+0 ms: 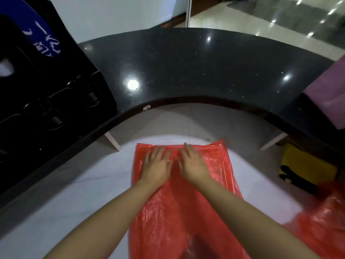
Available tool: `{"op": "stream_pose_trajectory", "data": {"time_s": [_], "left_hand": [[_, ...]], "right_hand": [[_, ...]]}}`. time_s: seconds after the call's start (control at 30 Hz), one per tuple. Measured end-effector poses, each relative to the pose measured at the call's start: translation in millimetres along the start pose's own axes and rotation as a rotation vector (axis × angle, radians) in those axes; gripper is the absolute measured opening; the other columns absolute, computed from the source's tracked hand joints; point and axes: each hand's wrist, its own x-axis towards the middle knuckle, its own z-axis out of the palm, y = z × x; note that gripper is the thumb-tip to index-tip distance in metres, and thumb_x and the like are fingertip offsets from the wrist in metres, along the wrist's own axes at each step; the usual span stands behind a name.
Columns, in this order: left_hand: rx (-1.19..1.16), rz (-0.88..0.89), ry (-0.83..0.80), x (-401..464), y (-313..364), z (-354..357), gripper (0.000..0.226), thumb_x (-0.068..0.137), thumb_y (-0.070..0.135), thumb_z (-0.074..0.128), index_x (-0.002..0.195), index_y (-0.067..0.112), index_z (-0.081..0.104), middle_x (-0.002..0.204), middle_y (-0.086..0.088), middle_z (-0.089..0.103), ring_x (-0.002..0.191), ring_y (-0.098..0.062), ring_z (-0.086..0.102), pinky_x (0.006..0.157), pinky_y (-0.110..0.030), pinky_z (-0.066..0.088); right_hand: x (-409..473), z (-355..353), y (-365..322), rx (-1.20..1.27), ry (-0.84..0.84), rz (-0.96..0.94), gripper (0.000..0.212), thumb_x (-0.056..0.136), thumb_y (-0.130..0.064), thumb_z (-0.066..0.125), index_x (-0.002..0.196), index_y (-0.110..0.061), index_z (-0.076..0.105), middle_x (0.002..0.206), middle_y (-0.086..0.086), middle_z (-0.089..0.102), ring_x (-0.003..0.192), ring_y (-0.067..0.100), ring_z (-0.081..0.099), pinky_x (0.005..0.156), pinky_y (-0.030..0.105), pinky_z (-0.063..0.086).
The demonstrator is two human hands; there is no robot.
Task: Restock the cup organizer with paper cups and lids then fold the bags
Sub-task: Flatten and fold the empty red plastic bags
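Note:
A red plastic bag [220, 165] lies spread flat on the white lower counter [84, 193], its far edge turned toward the black countertop. My left hand [156, 165] and my right hand [192, 163] press side by side on the bag's far end, palms down and fingers straight. The black cup organizer [56, 94] stands on the left of the dark counter, with spring-loaded slots facing me. A second red bag [323, 225] lies crumpled at the lower right.
A curved black stone countertop [186, 68] arcs above the white counter. A purple bag [330, 94] lies at its right end. A yellow and black object [306, 169] sits below on the right. Shiny floor tiles lie beyond.

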Motion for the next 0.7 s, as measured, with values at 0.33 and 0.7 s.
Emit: {"op": "stream_pose_trajectory", "data": {"time_s": [0.33, 0.7], "left_hand": [[0.087, -0.029, -0.223, -5.4, 0.0, 22.3, 0.072, 0.094, 0.075, 0.014, 0.158, 0.045, -0.002, 0.167, 0.001, -0.020, 0.152, -0.027, -0.024, 0.121, -0.055, -0.013], [0.066, -0.037, -0.061, -5.2, -31.1, 41.0, 0.073, 0.094, 0.080, 0.011, 0.157, 0.048, -0.007, 0.167, -0.003, -0.019, 0.151, -0.028, -0.028, 0.123, -0.054, -0.007]], "right_hand": [[-14.0, 29.0, 36.8, -0.162, -0.236, 0.144, 0.064, 0.103, -0.060, 0.017, 0.160, -0.037, -0.002, 0.166, -0.002, -0.019, 0.151, 0.024, -0.024, 0.121, 0.053, -0.015], [-32.5, 9.6, 120.2, -0.219, -0.055, 0.208, 0.064, 0.100, -0.067, 0.009, 0.159, -0.042, 0.000, 0.167, -0.007, -0.017, 0.151, 0.011, -0.026, 0.125, 0.045, -0.007]]}}
